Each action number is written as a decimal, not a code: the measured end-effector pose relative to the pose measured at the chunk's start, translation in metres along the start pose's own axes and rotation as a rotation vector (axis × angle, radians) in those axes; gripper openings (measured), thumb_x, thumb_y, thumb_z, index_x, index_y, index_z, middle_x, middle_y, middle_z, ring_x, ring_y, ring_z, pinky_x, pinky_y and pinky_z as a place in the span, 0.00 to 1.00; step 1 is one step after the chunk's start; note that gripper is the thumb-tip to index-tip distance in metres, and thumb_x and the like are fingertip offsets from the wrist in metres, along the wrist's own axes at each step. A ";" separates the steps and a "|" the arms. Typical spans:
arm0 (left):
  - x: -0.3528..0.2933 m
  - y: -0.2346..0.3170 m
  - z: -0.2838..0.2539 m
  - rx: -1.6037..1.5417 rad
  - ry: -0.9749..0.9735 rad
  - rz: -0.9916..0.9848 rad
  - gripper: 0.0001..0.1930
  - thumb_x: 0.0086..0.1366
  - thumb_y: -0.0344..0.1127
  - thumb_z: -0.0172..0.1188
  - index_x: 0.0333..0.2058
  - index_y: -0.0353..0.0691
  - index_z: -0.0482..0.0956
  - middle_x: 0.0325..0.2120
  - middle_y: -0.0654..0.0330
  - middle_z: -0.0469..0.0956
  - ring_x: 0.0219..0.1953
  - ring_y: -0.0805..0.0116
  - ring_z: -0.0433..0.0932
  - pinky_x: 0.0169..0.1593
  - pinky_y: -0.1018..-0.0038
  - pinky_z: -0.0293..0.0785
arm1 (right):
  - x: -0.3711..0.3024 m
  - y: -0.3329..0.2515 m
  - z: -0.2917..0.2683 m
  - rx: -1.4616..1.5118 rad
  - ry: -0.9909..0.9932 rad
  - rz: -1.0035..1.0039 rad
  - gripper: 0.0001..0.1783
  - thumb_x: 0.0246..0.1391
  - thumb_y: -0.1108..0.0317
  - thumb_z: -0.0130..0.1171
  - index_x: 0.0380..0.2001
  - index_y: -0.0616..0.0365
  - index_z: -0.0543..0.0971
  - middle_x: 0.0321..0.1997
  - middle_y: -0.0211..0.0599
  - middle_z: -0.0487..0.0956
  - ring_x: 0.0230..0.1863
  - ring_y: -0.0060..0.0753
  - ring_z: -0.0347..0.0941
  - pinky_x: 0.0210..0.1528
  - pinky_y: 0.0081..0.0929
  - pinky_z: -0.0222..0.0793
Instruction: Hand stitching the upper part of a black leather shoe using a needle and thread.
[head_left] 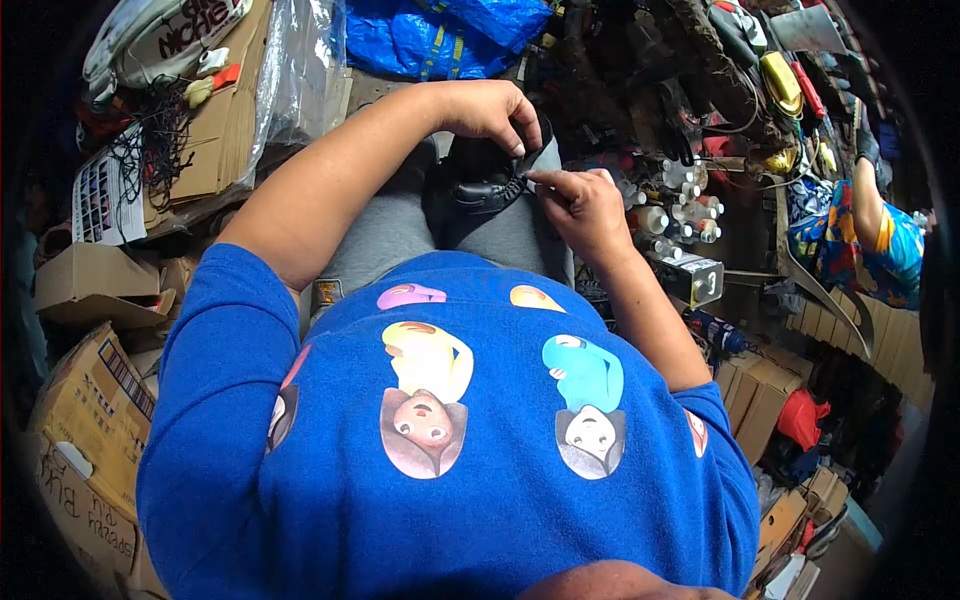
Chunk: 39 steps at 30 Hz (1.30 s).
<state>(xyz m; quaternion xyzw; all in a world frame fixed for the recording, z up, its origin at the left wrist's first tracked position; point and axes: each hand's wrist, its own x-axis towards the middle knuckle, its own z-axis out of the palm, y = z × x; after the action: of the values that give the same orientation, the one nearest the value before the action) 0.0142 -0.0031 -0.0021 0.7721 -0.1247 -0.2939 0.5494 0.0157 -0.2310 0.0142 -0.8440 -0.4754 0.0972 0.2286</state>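
A black shoe (482, 193) rests on my lap, over the grey trousers (385, 225). It looks laced, and much of its far part is lost in shadow. My left hand (503, 115) reaches over from the far side, its thumb and fingers closed on the shoe's dark upper edge. At the near right side of the shoe, my right hand (585, 205) has its index finger and thumb brought together close to the edge. Whatever lies between those right fingertips is too small to make out. Both hands work within a short distance of each other.
Several small bottles (690, 215) stand to the right, beside a clear container (695, 280). Cardboard boxes (95, 290) crowd the left. Blue plastic sheeting (450, 35) lies ahead. Tools and a yellow item (782, 83) fill the far right, where another person (860, 240) sits.
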 end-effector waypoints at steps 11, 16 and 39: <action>0.003 -0.008 0.000 -0.052 -0.012 0.077 0.15 0.52 0.28 0.62 0.40 0.33 0.77 0.35 0.60 0.79 0.37 0.73 0.76 0.46 0.75 0.71 | 0.003 -0.005 -0.001 -0.032 0.029 0.021 0.08 0.44 0.68 0.58 0.31 0.46 0.80 0.21 0.33 0.77 0.26 0.35 0.73 0.41 0.33 0.59; 0.007 -0.006 0.006 0.007 0.081 0.049 0.14 0.50 0.29 0.64 0.38 0.36 0.78 0.33 0.60 0.79 0.37 0.72 0.75 0.45 0.75 0.70 | 0.009 0.011 0.007 0.128 0.008 0.033 0.08 0.45 0.68 0.59 0.33 0.48 0.81 0.24 0.35 0.76 0.27 0.34 0.73 0.40 0.29 0.62; -0.018 -0.005 0.024 0.358 0.576 0.087 0.20 0.44 0.27 0.62 0.40 0.40 0.73 0.39 0.51 0.67 0.46 0.52 0.67 0.51 0.66 0.65 | 0.013 0.014 0.012 0.440 -0.041 0.186 0.09 0.43 0.73 0.63 0.32 0.51 0.82 0.24 0.29 0.71 0.27 0.24 0.70 0.32 0.23 0.66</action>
<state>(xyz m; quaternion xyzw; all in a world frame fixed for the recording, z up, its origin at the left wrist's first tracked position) -0.0151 -0.0104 -0.0068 0.9016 -0.0468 -0.0133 0.4299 0.0285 -0.2228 -0.0023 -0.8119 -0.3673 0.2361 0.3875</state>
